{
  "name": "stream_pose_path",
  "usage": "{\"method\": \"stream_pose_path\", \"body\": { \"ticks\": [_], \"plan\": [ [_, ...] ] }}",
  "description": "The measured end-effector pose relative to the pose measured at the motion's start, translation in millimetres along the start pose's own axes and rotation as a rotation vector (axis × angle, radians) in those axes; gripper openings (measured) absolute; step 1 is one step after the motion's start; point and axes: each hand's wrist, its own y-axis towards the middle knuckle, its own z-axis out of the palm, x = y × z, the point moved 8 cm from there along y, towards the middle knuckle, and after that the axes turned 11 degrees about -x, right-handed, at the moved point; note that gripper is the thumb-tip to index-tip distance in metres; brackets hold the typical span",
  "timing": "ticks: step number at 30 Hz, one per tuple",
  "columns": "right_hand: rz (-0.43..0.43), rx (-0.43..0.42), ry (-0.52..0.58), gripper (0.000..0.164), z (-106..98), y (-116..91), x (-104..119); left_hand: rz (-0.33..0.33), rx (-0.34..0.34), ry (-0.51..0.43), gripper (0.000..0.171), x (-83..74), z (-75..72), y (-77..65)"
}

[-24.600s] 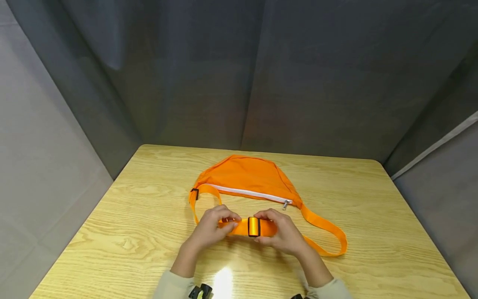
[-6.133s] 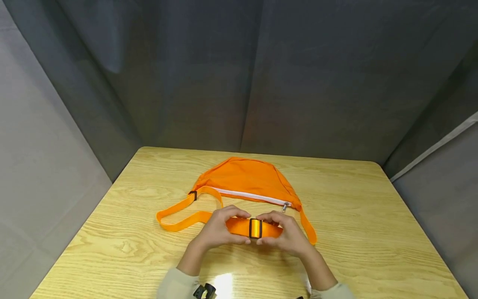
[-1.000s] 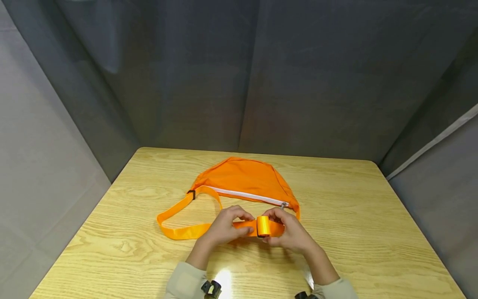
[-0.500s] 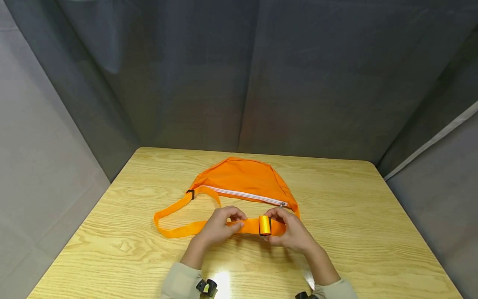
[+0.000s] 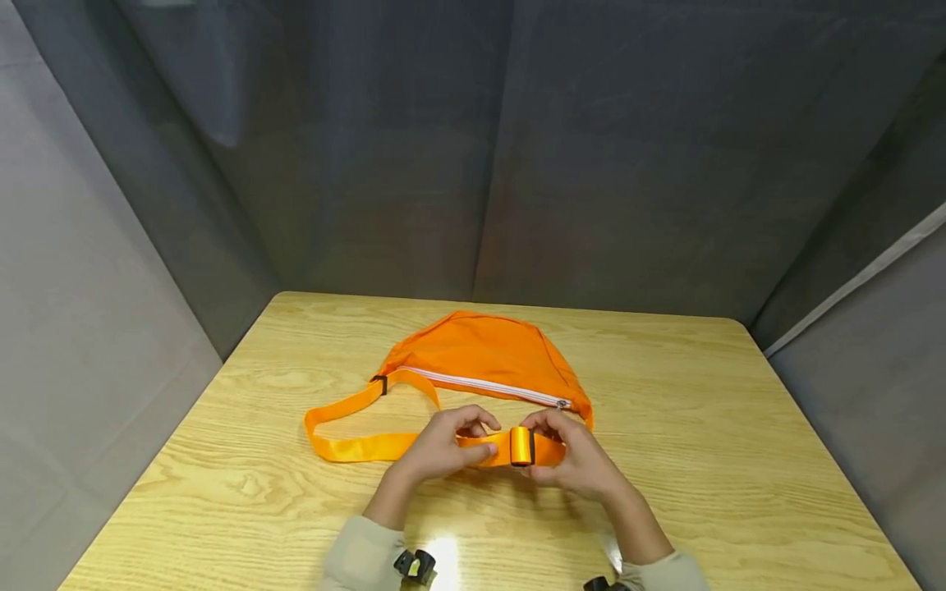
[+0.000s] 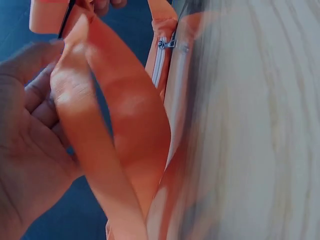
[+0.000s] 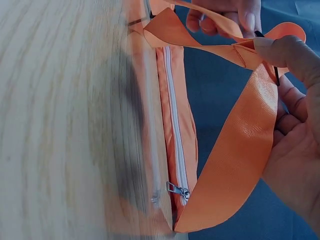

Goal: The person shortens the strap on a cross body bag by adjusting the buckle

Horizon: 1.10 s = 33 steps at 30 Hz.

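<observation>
An orange waist bag (image 5: 480,353) lies on the table with its white zipper (image 5: 484,384) towards me. My left hand (image 5: 439,445) pinches the bag's orange strap (image 5: 362,448) left of a black slider buckle (image 5: 532,447). From the right, my right hand (image 5: 580,461) grips the buckle, its thumb (image 7: 285,50) at the buckle and the fingers behind. A short loop of webbing (image 5: 521,446) bulges up through the buckle. In the left wrist view the strap (image 6: 80,100) runs in two layers past my left palm.
The strap's slack spreads over the wooden table (image 5: 222,468) to the left, up to a second black buckle (image 5: 380,383) at the bag's left end. A metal zipper pull (image 5: 563,405) sits at the bag's right end. Dark curtains (image 5: 488,148) stand behind the table.
Since the oldest frame the slack has shifted from the bag's right side to its left. Within the last second my left hand slid left along the strap, then back towards the buckle.
</observation>
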Motion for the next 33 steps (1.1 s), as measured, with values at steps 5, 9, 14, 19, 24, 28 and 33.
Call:
{"method": "stream_pose_path", "body": {
  "ticks": [5,9,14,19,24,28,33],
  "plan": [
    [0.004,-0.009,-0.005,0.045,-1,0,-2,0.019,-0.024,0.059,0.011,-0.7,-3.6,-0.1],
    [0.01,-0.03,-0.015,0.046,-5,-1,-6,0.011,-0.042,0.06,0.012,2.8,-11.7,-2.5],
    [0.003,-0.018,0.008,0.046,-5,-2,-8,-0.012,-0.028,0.022,0.012,6.4,-14.3,-5.3],
    [0.02,0.016,0.009,0.046,1,1,-4,-0.018,-0.013,-0.034,0.016,-0.2,-8.7,-3.0],
    [0.031,0.052,-0.005,0.048,4,4,0,-0.014,-0.004,-0.027,0.013,-26.2,-12.0,-3.1],
    [0.033,0.063,-0.013,0.05,5,3,-6,-0.035,0.005,-0.013,0.011,-26.0,-14.6,-4.0],
    [0.037,0.052,-0.022,0.05,6,-1,-36,-0.046,0.009,0.009,0.013,3.0,-15.2,-3.3]
  ]
}}
